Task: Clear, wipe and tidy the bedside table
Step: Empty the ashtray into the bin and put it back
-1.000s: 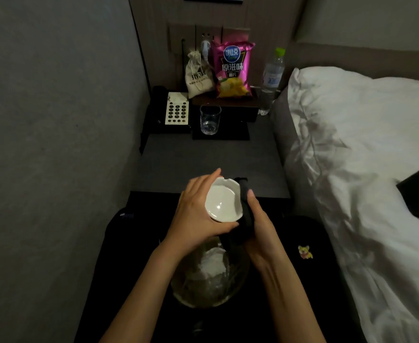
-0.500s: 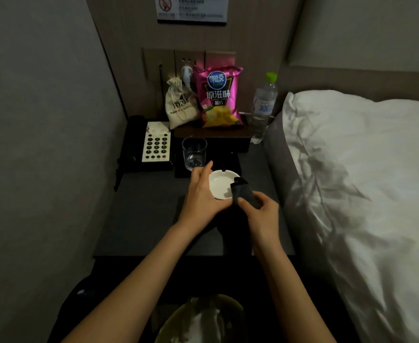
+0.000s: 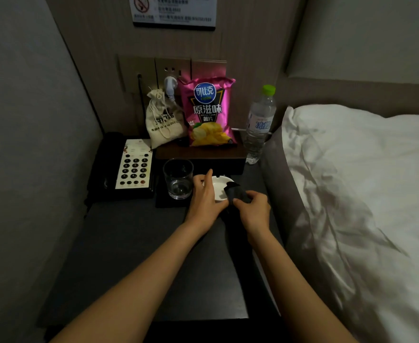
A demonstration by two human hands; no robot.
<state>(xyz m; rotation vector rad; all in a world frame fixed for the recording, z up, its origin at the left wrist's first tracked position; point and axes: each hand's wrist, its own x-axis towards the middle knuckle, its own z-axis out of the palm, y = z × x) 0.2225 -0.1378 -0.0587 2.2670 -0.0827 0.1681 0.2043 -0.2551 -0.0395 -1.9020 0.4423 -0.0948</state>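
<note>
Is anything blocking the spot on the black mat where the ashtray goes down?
Nothing visible. The white ashtray, in the left hand, is beside the glass on the black mat.

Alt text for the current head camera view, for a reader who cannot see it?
The left hand holds a white dish while the right hand grips a dark cloth over a dark bedside table. Behind stand a glass, phone, chip bag and water bottle.
</note>
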